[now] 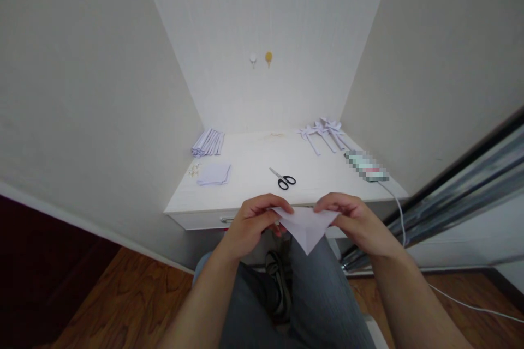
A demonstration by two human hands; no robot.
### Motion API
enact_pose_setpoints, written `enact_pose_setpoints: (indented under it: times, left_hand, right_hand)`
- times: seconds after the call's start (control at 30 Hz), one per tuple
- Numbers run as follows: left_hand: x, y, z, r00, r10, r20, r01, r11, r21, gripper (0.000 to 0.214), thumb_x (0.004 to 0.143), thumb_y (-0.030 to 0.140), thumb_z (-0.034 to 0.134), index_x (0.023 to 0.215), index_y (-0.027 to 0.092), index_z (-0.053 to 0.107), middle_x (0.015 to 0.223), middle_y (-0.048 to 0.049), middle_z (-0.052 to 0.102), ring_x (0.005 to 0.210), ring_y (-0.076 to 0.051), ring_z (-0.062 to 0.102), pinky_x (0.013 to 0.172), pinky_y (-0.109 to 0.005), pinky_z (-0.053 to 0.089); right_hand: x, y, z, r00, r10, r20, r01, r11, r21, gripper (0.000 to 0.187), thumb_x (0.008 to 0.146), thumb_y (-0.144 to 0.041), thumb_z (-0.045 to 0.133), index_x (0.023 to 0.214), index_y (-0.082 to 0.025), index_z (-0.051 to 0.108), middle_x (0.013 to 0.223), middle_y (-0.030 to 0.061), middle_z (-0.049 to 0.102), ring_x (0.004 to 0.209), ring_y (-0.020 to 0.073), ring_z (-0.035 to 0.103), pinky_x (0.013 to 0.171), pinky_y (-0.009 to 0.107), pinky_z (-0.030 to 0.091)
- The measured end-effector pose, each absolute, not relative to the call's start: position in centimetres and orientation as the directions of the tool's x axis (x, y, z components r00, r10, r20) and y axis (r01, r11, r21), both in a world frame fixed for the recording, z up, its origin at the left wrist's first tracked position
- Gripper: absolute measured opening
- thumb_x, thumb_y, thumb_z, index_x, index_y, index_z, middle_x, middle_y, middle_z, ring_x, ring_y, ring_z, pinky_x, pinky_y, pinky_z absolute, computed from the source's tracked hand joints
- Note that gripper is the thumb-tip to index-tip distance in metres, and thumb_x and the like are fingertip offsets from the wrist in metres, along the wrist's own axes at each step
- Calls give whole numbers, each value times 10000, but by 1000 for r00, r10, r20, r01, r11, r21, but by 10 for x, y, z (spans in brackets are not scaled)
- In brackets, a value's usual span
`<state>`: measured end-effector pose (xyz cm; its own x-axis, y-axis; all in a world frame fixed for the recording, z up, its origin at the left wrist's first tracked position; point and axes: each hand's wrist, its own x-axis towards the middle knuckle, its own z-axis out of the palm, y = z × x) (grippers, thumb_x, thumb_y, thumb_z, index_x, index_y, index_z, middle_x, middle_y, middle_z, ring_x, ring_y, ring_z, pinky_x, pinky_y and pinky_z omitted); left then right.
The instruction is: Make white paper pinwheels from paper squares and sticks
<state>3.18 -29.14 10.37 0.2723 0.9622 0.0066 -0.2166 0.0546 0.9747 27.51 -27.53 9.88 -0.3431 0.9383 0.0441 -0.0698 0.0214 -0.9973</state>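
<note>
Between my two hands is a white sheet of paper [308,229], folded into a triangle with its point facing down toward my lap. My left hand [260,221] pinches its upper left corner, and my right hand [347,218] pinches the upper right one. The paper hangs just in front of the desk edge, above my knees. Black-handled scissors [283,179] lie on the desk beyond my hands, partly spread. A small stack of square white paper [213,173] rests to their left.
On the white desk [254,196], a bundle of rolled paper sticks [208,143] lies back left, near small pale bits [194,169]. Several paper pinwheels [323,133] lie back right. A phone [365,166] with a white cable [399,207] is at the right. Walls close both sides.
</note>
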Motion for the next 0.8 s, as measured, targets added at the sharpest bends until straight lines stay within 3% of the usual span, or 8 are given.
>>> enact_pose_setpoints:
  times: [0.13,0.27,0.33,0.4,0.5,0.6,0.73,0.8]
  left_hand:
    - [28,-296,109,333,943,13,-181,50,982,134,758,248,713,818,162,797,831,-58,717,686,-162,658,602,-257,549]
    - [28,-299,111,324,945,40,-167,15,986,118,783,261,709,817,171,777,816,-44,693,698,-158,635,666,-271,535]
    - [28,-299,111,312,947,70,-141,-27,990,109,796,258,711,827,173,773,833,-42,691,724,-157,615,692,-267,510]
    - [27,-300,109,310,946,95,-110,-64,992,103,804,240,706,853,176,770,859,-42,690,757,-162,604,711,-265,481]
    - [23,-303,105,276,953,123,-68,-108,992,133,812,203,691,929,186,753,866,-35,671,800,-172,600,743,-271,449]
    - [19,-305,100,197,966,167,-89,-152,984,239,788,172,700,1025,200,715,908,-27,661,853,-178,600,797,-280,450]
    - [18,-308,93,112,972,208,-135,-192,972,484,805,201,733,1268,243,600,1054,-40,665,919,-184,617,827,-292,465]
    - [19,-307,90,60,981,186,-109,-178,978,432,830,254,737,1242,230,607,1001,-31,652,856,-171,602,764,-277,459]
  right_hand:
    - [283,-284,101,-433,899,65,-35,55,-998,107,740,-305,857,810,-227,840,860,58,795,775,211,709,706,298,557]
    - [286,-289,103,-493,869,33,-26,23,-999,319,641,-356,920,922,-232,834,860,51,780,706,205,670,611,282,512]
    - [282,-287,104,-487,873,13,-12,8,-1000,373,632,-402,927,939,-217,828,868,59,782,712,209,668,622,290,515]
    - [276,-285,105,-428,904,8,20,18,-1000,308,673,-424,907,871,-204,822,836,56,778,728,204,668,664,296,525]
    - [266,-283,106,-323,945,47,73,74,-995,235,730,-417,875,792,-201,806,799,46,765,765,202,662,724,299,528]
    - [260,-283,103,-268,960,82,109,115,-987,242,773,-437,852,830,-206,806,837,50,771,791,212,669,729,302,534]
    - [254,-283,97,-319,946,57,112,97,-989,290,798,-479,845,900,-211,804,873,49,776,756,219,680,669,300,545]
    - [250,-284,94,-345,938,40,72,69,-995,302,795,-480,855,931,-216,804,907,55,786,780,225,698,677,300,555]
